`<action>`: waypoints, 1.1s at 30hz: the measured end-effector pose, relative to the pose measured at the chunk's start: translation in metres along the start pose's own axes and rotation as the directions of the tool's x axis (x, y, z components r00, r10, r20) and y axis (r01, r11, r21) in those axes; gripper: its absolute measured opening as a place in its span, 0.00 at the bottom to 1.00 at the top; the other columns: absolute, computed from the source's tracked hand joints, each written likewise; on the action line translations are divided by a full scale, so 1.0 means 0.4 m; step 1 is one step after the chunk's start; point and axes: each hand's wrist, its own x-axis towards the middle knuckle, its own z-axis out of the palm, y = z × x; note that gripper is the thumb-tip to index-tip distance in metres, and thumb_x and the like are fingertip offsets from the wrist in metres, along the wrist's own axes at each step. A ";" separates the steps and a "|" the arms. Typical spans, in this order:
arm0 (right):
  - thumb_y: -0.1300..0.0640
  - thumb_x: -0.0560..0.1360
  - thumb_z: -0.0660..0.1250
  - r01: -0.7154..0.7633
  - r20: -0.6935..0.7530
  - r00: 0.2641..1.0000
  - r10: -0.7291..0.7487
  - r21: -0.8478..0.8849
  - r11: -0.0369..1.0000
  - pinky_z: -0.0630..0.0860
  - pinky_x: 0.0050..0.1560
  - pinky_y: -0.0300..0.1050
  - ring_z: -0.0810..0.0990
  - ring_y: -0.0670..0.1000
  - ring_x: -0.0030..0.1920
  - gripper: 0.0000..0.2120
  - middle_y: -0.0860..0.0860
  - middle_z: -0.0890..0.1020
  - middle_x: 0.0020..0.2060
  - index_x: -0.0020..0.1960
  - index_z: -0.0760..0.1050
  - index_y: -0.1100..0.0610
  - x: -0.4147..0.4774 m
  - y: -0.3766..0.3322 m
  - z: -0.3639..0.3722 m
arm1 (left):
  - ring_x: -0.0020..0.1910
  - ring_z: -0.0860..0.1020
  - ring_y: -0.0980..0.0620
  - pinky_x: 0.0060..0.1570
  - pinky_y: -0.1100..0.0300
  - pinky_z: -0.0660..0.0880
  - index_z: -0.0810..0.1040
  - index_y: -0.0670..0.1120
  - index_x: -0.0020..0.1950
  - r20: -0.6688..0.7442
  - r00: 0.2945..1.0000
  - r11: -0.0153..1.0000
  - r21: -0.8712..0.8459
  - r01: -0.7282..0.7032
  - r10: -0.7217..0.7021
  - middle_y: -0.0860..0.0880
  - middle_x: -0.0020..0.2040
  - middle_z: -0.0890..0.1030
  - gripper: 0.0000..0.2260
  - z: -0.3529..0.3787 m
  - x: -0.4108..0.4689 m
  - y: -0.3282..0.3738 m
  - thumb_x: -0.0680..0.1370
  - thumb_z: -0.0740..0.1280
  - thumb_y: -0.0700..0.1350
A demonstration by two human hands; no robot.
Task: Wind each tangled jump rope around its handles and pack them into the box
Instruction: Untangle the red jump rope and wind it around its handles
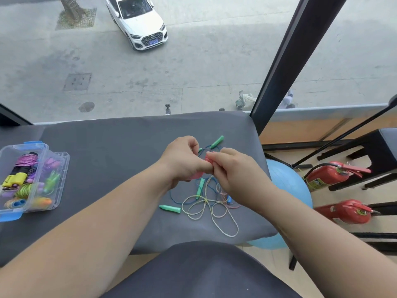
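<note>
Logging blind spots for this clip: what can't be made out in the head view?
Head view: pink handles mostly hidden inside the left hand.
Head view: what the right hand pinches, hidden by its own fingers.
Head view: box cut off by the left edge, blurred inside.

Soft, even daylight comes through the window (193,72) beyond the bench (107,151), leaving only faint shadows. The glass looks hazy. Wide-angle distortion bends the window frame (285,61) and forearms. Detail is mildly soft throughout.
</note>
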 end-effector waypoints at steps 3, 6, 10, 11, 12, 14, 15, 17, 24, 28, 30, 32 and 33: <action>0.58 0.70 0.73 0.100 0.064 0.994 -0.090 -0.158 0.982 0.73 0.32 0.45 0.79 0.59 0.36 0.17 0.52 0.81 0.43 0.59 0.80 0.56 -0.013 -0.005 -0.025 | 0.29 0.77 0.45 0.33 0.53 0.71 0.68 0.48 0.41 0.023 0.999 0.998 -0.045 0.044 -0.043 0.44 0.33 0.73 0.19 0.002 -0.005 -0.002 0.58 0.75 0.41; 0.52 0.67 0.79 0.045 0.068 0.997 -0.028 -0.265 0.963 0.73 0.30 0.46 0.81 0.60 0.37 0.24 0.53 0.83 0.44 0.61 0.79 0.56 -0.016 -0.016 -0.023 | 0.31 0.79 0.44 0.34 0.52 0.73 0.68 0.49 0.41 0.063 0.996 0.991 -0.109 0.072 -0.065 0.42 0.35 0.78 0.18 0.002 -0.005 0.005 0.62 0.76 0.40; 0.54 0.65 0.80 0.043 -0.152 0.983 -0.105 -0.366 0.929 0.65 0.24 0.41 0.78 0.56 0.30 0.17 0.50 0.79 0.35 0.53 0.82 0.55 -0.019 -0.009 -0.004 | 0.35 0.82 0.40 0.33 0.55 0.75 0.71 0.48 0.45 0.207 0.971 0.970 -0.184 0.156 -0.117 0.40 0.39 0.81 0.13 -0.008 -0.012 0.020 0.71 0.75 0.38; 0.54 0.67 0.79 0.058 -0.179 0.976 -0.127 -0.348 0.936 0.66 0.24 0.42 0.78 0.56 0.30 0.15 0.50 0.79 0.35 0.51 0.82 0.54 -0.021 -0.003 -0.003 | 0.36 0.82 0.40 0.33 0.55 0.76 0.73 0.47 0.47 0.235 0.964 0.965 -0.197 0.173 -0.125 0.39 0.40 0.82 0.11 -0.012 -0.016 0.024 0.73 0.74 0.39; 0.54 0.69 0.77 0.056 -0.172 0.979 -0.112 -0.303 0.951 0.68 0.24 0.43 0.78 0.56 0.31 0.13 0.50 0.79 0.36 0.51 0.82 0.54 -0.024 -0.001 -0.006 | 0.36 0.82 0.40 0.33 0.55 0.77 0.76 0.46 0.50 0.252 0.959 0.960 -0.210 0.183 -0.128 0.38 0.41 0.83 0.09 -0.017 -0.022 0.028 0.74 0.73 0.40; 0.53 0.71 0.73 0.015 -0.157 0.986 -0.048 -0.204 0.979 0.73 0.28 0.46 0.80 0.57 0.35 0.11 0.50 0.81 0.39 0.53 0.81 0.53 -0.029 0.002 -0.016 | 0.37 0.82 0.40 0.33 0.55 0.78 0.79 0.41 0.53 0.284 0.952 0.962 -0.204 0.180 -0.117 0.36 0.43 0.83 0.08 -0.027 -0.033 0.038 0.76 0.71 0.44; 0.53 0.72 0.71 -0.014 -0.135 0.991 -0.005 -0.140 0.990 0.75 0.31 0.46 0.81 0.56 0.37 0.10 0.49 0.82 0.40 0.53 0.81 0.53 -0.030 0.003 -0.022 | 0.36 0.81 0.40 0.33 0.55 0.78 0.80 0.40 0.54 0.308 0.945 0.964 -0.201 0.175 -0.108 0.36 0.43 0.83 0.12 -0.034 -0.037 0.041 0.78 0.69 0.47; 0.55 0.75 0.71 -0.126 -0.085 0.987 0.136 0.116 0.985 0.73 0.36 0.40 0.79 0.46 0.37 0.03 0.43 0.81 0.35 0.48 0.80 0.51 -0.026 0.001 -0.041 | 0.33 0.78 0.42 0.34 0.54 0.78 0.79 0.39 0.53 0.341 0.936 0.958 -0.229 0.174 -0.088 0.36 0.42 0.81 0.21 -0.044 -0.038 0.037 0.79 0.64 0.58; 0.58 0.78 0.71 -0.329 0.091 0.912 0.400 0.746 0.579 0.75 0.39 0.43 0.77 0.41 0.35 0.04 0.49 0.83 0.33 0.46 0.84 0.57 -0.010 -0.017 -0.049 | 0.50 0.80 0.53 0.51 0.57 0.77 0.78 0.44 0.65 0.200 0.924 0.925 -0.269 -0.267 0.325 0.48 0.51 0.83 0.17 -0.008 -0.060 -0.030 0.78 0.65 0.49; 0.61 0.81 0.66 -0.328 0.126 0.906 0.403 0.811 0.484 0.68 0.30 0.27 0.74 0.38 0.25 0.07 0.39 0.77 0.23 0.47 0.81 0.59 -0.001 -0.034 -0.061 | 0.39 0.80 0.53 0.40 0.59 0.77 0.75 0.42 0.65 0.121 0.924 0.902 -0.296 -0.315 0.363 0.53 0.42 0.82 0.11 0.028 -0.064 -0.048 0.82 0.66 0.40; 0.58 0.82 0.65 -0.420 0.215 0.883 0.418 0.760 0.496 0.66 0.29 0.32 0.69 0.41 0.24 0.09 0.40 0.73 0.22 0.49 0.83 0.59 0.001 -0.025 -0.053 | 0.37 0.79 0.51 0.36 0.56 0.76 0.76 0.43 0.62 0.081 0.937 0.914 -0.261 -0.310 0.341 0.51 0.40 0.82 0.11 0.031 -0.058 -0.052 0.81 0.68 0.45; 0.57 0.82 0.64 -0.513 0.306 0.854 0.421 0.635 0.578 0.64 0.30 0.41 0.65 0.46 0.27 0.10 0.44 0.70 0.24 0.50 0.83 0.57 0.001 -0.002 -0.045 | 0.36 0.80 0.50 0.33 0.57 0.75 0.78 0.47 0.59 0.024 0.951 0.939 -0.168 -0.301 0.309 0.48 0.40 0.83 0.10 0.028 -0.050 -0.057 0.80 0.69 0.48; 0.58 0.81 0.63 -0.517 0.329 0.856 0.399 0.528 0.674 0.64 0.31 0.43 0.65 0.47 0.29 0.09 0.46 0.70 0.26 0.50 0.82 0.58 0.001 0.007 -0.046 | 0.36 0.80 0.50 0.33 0.58 0.74 0.79 0.48 0.57 -0.002 0.955 0.949 -0.119 -0.293 0.295 0.48 0.40 0.83 0.07 0.027 -0.047 -0.060 0.80 0.70 0.48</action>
